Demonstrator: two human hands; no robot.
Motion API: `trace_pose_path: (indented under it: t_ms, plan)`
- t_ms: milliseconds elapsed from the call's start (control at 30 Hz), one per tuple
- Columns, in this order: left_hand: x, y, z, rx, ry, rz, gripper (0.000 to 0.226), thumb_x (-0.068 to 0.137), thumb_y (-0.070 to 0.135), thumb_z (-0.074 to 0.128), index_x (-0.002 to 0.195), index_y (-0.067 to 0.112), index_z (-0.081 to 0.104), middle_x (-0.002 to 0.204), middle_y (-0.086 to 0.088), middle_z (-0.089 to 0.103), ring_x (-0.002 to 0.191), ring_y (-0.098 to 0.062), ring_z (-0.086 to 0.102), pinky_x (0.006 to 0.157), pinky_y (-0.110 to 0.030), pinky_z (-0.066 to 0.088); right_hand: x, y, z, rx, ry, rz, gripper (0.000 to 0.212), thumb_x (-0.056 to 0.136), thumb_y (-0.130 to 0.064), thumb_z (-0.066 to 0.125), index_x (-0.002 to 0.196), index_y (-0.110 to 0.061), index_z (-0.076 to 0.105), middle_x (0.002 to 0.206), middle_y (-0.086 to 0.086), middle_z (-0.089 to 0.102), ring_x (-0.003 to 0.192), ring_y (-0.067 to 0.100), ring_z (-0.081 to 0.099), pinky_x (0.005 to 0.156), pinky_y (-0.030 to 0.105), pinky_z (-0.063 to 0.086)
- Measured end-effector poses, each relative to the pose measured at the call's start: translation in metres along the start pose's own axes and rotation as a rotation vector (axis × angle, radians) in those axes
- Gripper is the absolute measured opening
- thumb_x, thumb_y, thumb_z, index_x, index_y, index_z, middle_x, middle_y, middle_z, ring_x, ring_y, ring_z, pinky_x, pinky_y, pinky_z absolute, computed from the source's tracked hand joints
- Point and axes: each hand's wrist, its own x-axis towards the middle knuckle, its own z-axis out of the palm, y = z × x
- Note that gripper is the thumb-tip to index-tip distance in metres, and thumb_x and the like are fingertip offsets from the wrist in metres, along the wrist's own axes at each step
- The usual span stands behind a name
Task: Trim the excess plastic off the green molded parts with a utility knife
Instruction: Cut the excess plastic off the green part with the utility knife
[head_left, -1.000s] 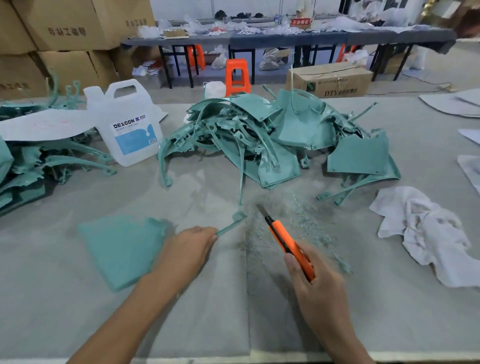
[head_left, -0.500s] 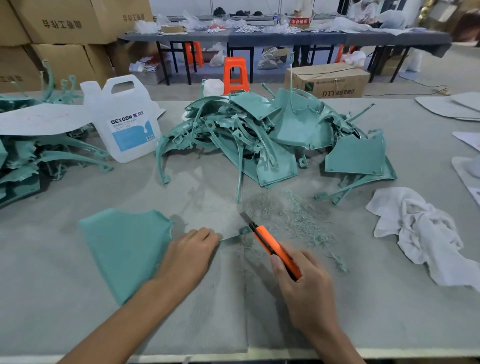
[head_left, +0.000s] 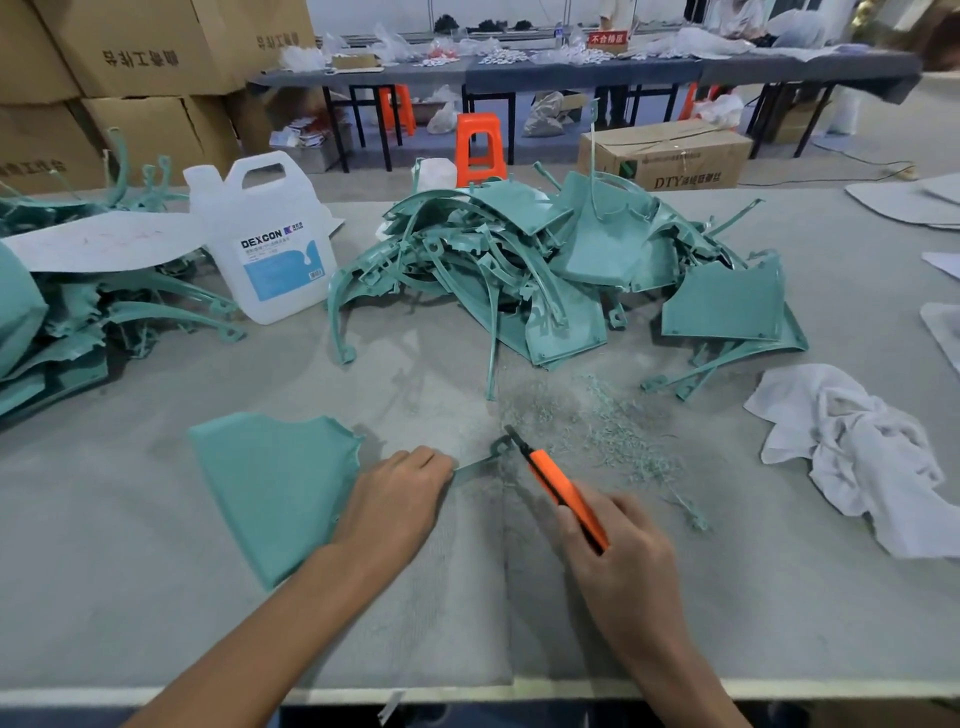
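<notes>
A flat green molded part (head_left: 275, 483) lies on the grey table in front of me. My left hand (head_left: 395, 504) holds it down at its right edge, fingers curled over the thin green strip that sticks out to the right. My right hand (head_left: 618, 556) grips an orange utility knife (head_left: 563, 488). The blade tip touches the small hooked end of that strip. A heap of green molded parts (head_left: 561, 270) sits further back in the middle of the table.
Green shavings (head_left: 608, 426) are scattered right of the knife. A crumpled white cloth (head_left: 872, 457) lies at the right. A white DEXCON jug (head_left: 270, 239) stands back left, beside another pile of green parts (head_left: 78, 322). Cardboard boxes and tables stand beyond.
The green part has been lowered flat onto the table under my left hand. The knife has moved left and forward until its blade reaches the end of the strip.
</notes>
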Motion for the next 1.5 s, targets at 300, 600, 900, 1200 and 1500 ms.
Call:
trace_pose_path:
  t_ms: [300,600,900,1200,1500]
  plan:
    - [-0.001,-0.012,0.011,-0.291,-0.012,-0.138,0.015,0.099,0.022,0.059,0.093,0.017,0.071,0.087,0.006,0.051,0.08,-0.02,0.049,0.072,-0.035,0.043,0.007,0.009,0.001,0.043,0.052,0.101,0.026,0.092,-0.032,0.069,0.117,-0.028,0.073,0.089,-0.008,0.058,0.075,0.012,0.054,0.071,0.026,0.038]
    - [0.005,-0.018,0.015,-0.623,0.058,-0.579,0.045,0.099,0.048,0.05,0.065,0.018,0.048,0.061,0.007,0.05,0.06,-0.014,0.046,0.057,-0.034,0.033,0.007,0.009,-0.002,0.067,0.058,0.109,0.027,0.092,-0.036,0.069,0.118,-0.029,0.073,0.089,-0.007,0.061,0.077,0.011,0.058,0.071,0.021,0.036]
    - [-0.037,-0.061,-0.021,-0.322,0.153,-0.541,0.035,0.079,0.063,0.054,0.093,0.032,0.053,0.098,0.006,0.058,0.096,-0.023,0.054,0.086,-0.041,0.041,0.006,0.007,-0.003,0.102,0.08,0.086,0.03,0.09,-0.039,0.068,0.117,-0.027,0.073,0.087,-0.009,0.061,0.075,0.009,0.058,0.07,0.027,0.043]
    - [-0.101,-0.096,-0.041,-0.087,-0.508,-0.628,0.129,0.041,0.11,0.017,0.153,0.046,0.022,0.162,0.003,0.02,0.146,-0.024,0.018,0.116,-0.041,0.018,0.006,0.011,-0.001,0.138,0.115,0.108,0.03,0.087,-0.04,0.07,0.113,-0.025,0.075,0.084,-0.015,0.059,0.083,-0.006,0.057,0.073,0.009,0.037]
    - [-0.074,-0.054,-0.005,-0.152,-0.241,-0.404,0.097,0.069,0.097,0.028,0.142,0.034,0.034,0.158,0.008,0.028,0.144,-0.013,0.025,0.11,-0.036,0.021,0.005,0.01,-0.002,0.2,0.15,0.136,0.032,0.086,-0.042,0.068,0.113,-0.026,0.075,0.088,-0.016,0.063,0.085,-0.01,0.058,0.072,0.017,0.04]
